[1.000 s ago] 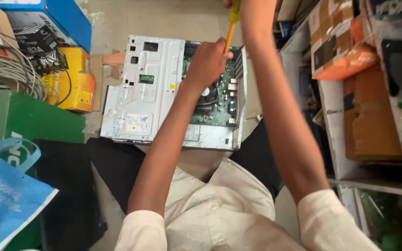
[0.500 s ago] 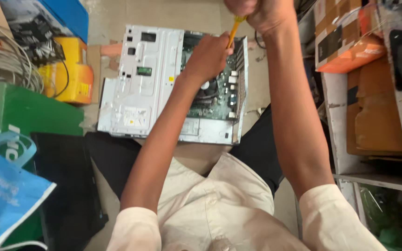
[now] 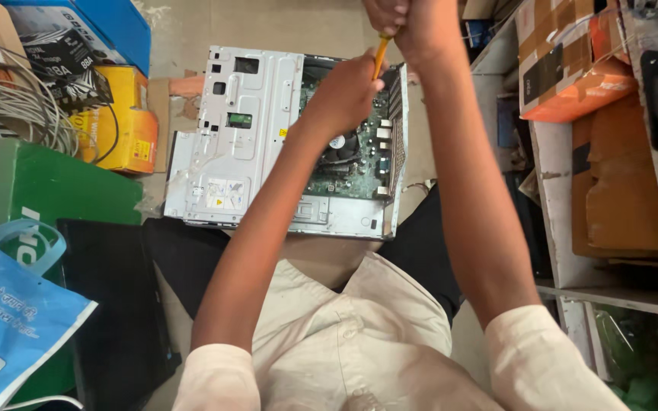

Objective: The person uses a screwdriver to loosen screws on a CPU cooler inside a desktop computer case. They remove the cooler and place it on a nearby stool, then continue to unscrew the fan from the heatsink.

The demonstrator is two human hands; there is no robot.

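Open computer case (image 3: 268, 144) on the floor before the seated person. Right hand (image 3: 409, 23) fisted around a yellow screwdriver (image 3: 379, 57) — left hand (image 3: 344, 95) curled at its shaft, over the motherboard (image 3: 352, 164).

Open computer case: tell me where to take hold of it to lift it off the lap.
Probably grip the open computer case by its two long side walls, coming from above with a hand on each outer edge. It lies flat with the circuit board exposed, so keep fingers off the board; the left hand and screwdriver occupy the middle.
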